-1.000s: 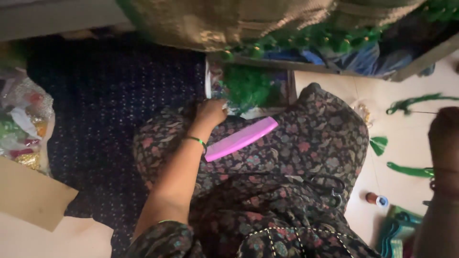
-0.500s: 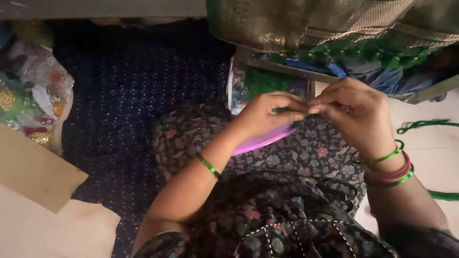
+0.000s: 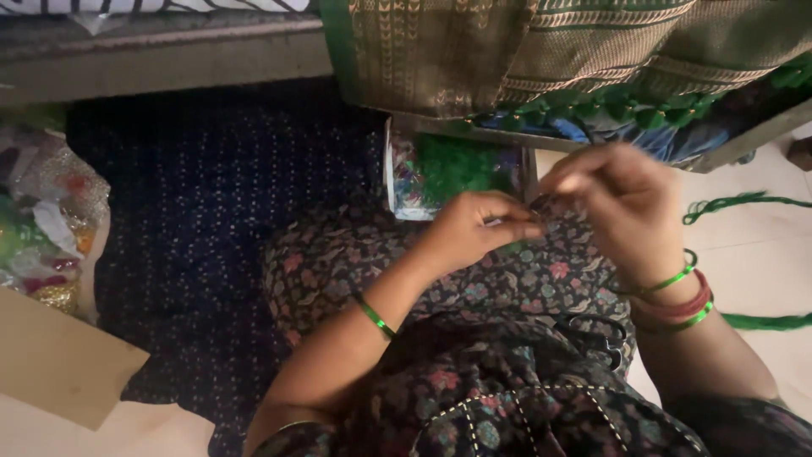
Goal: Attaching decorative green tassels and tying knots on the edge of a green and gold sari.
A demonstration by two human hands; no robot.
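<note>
Both my hands are raised over my lap, which is covered by dark floral cloth (image 3: 541,279). My left hand (image 3: 474,233), with a green bangle at the wrist, pinches a small thin item (image 3: 534,206) that is too small to identify. My right hand (image 3: 622,203), blurred and wearing green and red bangles, meets it fingertip to fingertip on the same item. Just beyond the hands stands an open box (image 3: 397,182) holding green thread (image 3: 457,165). A green and gold woven fabric (image 3: 507,51) with green tassels hangs above it.
Black scissors (image 3: 602,337) lie on my lap near the right wrist. Green thread strands (image 3: 744,201) trail on the pale floor at right. A dark blue dotted mat (image 3: 194,220) lies left, with a plastic bag of shiny bits (image 3: 42,220) and cardboard (image 3: 59,364).
My right hand came in from the right to meet the left over my lap. Both hands have since lifted slightly. The pink comb on my lap is no longer visible.
</note>
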